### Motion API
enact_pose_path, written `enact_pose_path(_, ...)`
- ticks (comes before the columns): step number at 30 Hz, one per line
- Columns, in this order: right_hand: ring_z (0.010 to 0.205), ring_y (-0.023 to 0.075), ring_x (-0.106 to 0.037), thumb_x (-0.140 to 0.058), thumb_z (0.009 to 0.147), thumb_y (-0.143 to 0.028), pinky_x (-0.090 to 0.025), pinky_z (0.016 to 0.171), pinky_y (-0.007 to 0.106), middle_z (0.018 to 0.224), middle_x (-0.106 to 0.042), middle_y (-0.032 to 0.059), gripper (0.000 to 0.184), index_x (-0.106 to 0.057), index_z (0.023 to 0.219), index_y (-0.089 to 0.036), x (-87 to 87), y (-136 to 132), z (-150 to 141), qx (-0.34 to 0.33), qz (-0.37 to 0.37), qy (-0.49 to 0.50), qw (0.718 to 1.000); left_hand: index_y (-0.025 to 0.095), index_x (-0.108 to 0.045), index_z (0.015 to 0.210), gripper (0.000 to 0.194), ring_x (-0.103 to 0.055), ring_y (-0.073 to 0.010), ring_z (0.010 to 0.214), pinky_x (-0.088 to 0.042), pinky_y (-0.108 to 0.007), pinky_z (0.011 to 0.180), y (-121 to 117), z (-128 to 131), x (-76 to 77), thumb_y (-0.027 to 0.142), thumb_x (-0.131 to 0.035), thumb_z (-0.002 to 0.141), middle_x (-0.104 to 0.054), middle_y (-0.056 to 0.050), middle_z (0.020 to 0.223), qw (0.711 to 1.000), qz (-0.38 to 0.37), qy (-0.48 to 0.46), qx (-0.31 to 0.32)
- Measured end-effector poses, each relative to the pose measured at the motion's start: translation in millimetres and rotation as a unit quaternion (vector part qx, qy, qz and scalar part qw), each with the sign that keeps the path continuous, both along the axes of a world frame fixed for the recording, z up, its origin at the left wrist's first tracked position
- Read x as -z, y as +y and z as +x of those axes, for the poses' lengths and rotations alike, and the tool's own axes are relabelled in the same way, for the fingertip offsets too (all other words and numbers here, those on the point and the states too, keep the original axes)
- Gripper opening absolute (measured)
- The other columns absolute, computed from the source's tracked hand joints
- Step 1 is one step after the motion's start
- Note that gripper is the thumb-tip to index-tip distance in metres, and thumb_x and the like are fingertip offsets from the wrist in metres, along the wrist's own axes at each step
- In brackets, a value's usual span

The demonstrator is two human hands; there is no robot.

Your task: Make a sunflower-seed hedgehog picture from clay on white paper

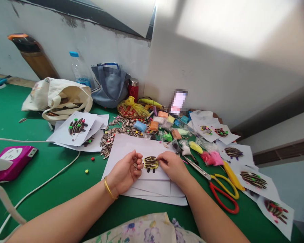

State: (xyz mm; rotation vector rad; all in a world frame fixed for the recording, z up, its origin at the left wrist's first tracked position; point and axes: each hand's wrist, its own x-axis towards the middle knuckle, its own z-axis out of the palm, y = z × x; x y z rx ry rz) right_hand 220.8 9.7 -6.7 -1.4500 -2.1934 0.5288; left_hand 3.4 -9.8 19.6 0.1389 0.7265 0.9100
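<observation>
Left hand [126,170]: held just left of the figure [151,163], its fingers curled around a few seeds [135,166]; a gold bangle [108,188] is worn on the wrist.
Right hand [173,165]: held at the figure's right edge, thumb and fingertips brought close together; whether anything is pinched between them cannot be told.
Figure: placed on the top sheet of the paper [125,146], between both hands; striped seeds are laid in rows over yellow, with two dark feet below.
Paper: stacked on the green table [73,175], under both hands.
Seed pile [106,143]: spread behind and left of the paper, dotted with small coloured balls.
Clay packs [154,126]: scattered beyond the paper, in orange, blue, green and other colours.
Scissors [212,179]: laid right of the paper, fitted with one yellow and one red handle.
Cards [62,130]: grouped at the left and along the right, with seed figures seen on them.
Phone [178,103]: propped at the back, its screen blurred.
Bags: one white [38,96] and one blue [110,86], set at the back left.
</observation>
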Motion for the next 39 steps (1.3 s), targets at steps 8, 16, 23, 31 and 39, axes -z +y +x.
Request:
enact_pose_path(8,0.084,0.0190,-0.064,-0.059,0.078,-0.007,-0.047,0.078,0.031,0.086,-0.072,0.0029,0.021,-0.073,0.085,-0.021,-2.1,-1,-4,0.019,-0.019,-0.019,0.999,0.013,-0.057,0.083,0.024,-0.048,-0.0063,0.054,-0.039,-0.015,0.042,0,0,-1.1,0.031,-0.048,0.095,-0.046,0.001,0.070,1.000,-0.001,-0.010,-0.002)
enact_pose_path(16,0.084,0.0189,-0.063,-0.058,0.085,-0.014,-0.048,0.079,0.032,0.086,-0.071,0.0030,0.020,-0.074,0.092,-0.024,-10.2,-6,3,0.004,0.031,0.016,0.999,0.011,-0.060,0.091,0.030,-0.066,-0.0155,0.081,-0.058,-0.028,0.078,0,0,-5.4,0.037,-0.046,0.096,-0.062,-0.008,0.086,0.998,-0.013,-0.064,-0.018)
enact_pose_path(23,0.078,0.0186,-0.058,-0.057,0.090,-0.021,-0.044,0.073,0.035,0.082,-0.067,0.0041,0.016,-0.070,0.100,-0.023,-27.4,-30,-22,-0.082,0.163,0.060,0.981,0.009,-0.059,0.107,0.043,-0.063,-0.0264,0.110,-0.051,-0.037,0.097,-3,1,-8.2,0.047,-0.044,0.095,-0.063,-0.017,0.113,0.992,-0.002,-0.122,-0.028)
enact_pose_path(31,0.090,0.0212,-0.057,-0.060,0.090,-0.025,-0.041,0.078,0.037,0.092,-0.069,0.0048,0.013,-0.067,0.101,-0.023,-16.8,-44,-49,-0.140,0.177,0.052,0.973,0.009,-0.057,0.114,0.050,-0.060,-0.0277,0.115,-0.049,-0.037,0.097,-7,4,-10.0,0.052,-0.040,0.096,-0.062,-0.018,0.117,0.992,0.015,-0.126,0.001)
enact_pose_path(39,0.083,0.0197,-0.057,-0.058,0.084,-0.014,-0.042,0.076,0.036,0.079,-0.064,0.0029,0.010,-0.062,0.078,-0.021,-22.2,-42,-45,-0.057,0.137,0.113,0.983,0.010,-0.056,0.118,0.051,-0.065,-0.0204,0.094,-0.053,-0.030,0.080,-11,4,-9.8,0.053,-0.038,0.096,-0.061,-0.017,0.119,0.987,0.025,-0.154,0.029)
